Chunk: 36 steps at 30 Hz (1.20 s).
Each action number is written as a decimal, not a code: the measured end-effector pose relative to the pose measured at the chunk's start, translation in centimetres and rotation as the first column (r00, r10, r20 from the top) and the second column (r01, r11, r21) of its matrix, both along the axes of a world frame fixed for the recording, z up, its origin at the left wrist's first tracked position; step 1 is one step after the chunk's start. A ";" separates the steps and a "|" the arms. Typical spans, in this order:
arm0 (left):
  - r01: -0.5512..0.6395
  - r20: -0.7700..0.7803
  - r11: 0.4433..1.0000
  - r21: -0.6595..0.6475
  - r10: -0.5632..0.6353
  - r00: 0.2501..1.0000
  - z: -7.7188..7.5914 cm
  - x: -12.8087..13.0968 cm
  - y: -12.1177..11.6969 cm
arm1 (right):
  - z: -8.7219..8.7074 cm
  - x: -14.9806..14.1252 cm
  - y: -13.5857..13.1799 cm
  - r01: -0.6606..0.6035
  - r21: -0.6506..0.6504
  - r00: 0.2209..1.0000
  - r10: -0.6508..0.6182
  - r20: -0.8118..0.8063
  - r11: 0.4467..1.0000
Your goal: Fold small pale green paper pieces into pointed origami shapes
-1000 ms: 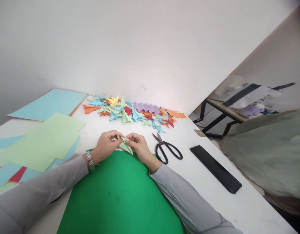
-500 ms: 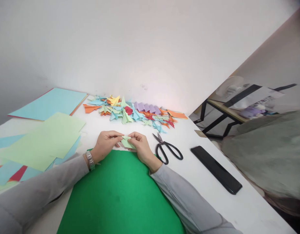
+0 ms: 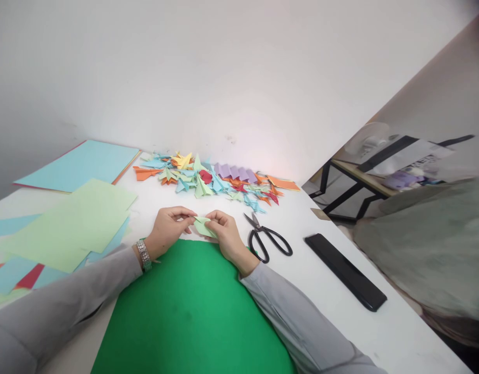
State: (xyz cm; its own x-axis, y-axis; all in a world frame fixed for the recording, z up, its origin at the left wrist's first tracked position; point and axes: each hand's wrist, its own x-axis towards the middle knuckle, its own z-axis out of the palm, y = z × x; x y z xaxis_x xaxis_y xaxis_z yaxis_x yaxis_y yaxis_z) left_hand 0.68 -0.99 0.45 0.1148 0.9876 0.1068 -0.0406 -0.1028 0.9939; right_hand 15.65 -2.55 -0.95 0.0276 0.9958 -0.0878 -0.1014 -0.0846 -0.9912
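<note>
Between my two hands is a small folded piece of light green paper (image 3: 204,227). My left hand (image 3: 169,228) pinches its left corner between thumb and fingers. On the other side, my right hand (image 3: 225,235) grips the paper's right part, thumb on top. Both hands are just above the far edge of a green sheet (image 3: 188,306) that spreads toward me. Black-handled scissors (image 3: 263,236) lie partly open to the right of my right hand, blades pointing away.
Folded paper pieces in many colours (image 3: 200,176) are heaped by the wall. Loose green sheets (image 3: 71,223) and a blue-topped stack (image 3: 83,163) lie at left. A long black case (image 3: 345,271) rests at right, near the edge of the white table (image 3: 317,306).
The fingers have shifted very slightly on the green paper, and its left corner lifts a little. Everything else stays in place.
</note>
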 end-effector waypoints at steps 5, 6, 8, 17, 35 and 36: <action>-0.016 0.166 0.997 -0.074 0.028 0.986 -0.2 -0.1 0.3 | 0.0 0.0 0.0 0.028 -0.004 0.999 -0.028 -0.028 1.000; -0.017 0.185 0.996 -0.083 0.032 0.982 -0.3 -0.1 0.3 | 0.0 0.0 0.0 0.028 -0.005 0.999 -0.028 -0.032 1.000; -0.007 0.197 0.996 -0.093 0.025 0.980 -0.3 -0.1 0.4 | 0.0 0.0 0.0 0.024 -0.007 0.999 -0.025 -0.033 1.000; 0.015 0.137 0.997 -0.077 -0.004 0.991 -0.3 0.0 0.4 | -0.3 0.0 0.1 -0.010 0.072 1.000 0.012 -0.027 0.997; 0.136 -0.028 0.991 0.000 -0.136 0.990 -0.4 -0.3 0.7 | -0.9 0.1 0.2 -0.105 0.096 0.994 0.107 -0.018 0.990; 0.131 -0.029 0.991 -0.003 -0.131 0.991 -0.3 -0.3 0.6 | -0.9 0.0 0.2 -0.106 0.102 0.994 0.108 -0.016 0.989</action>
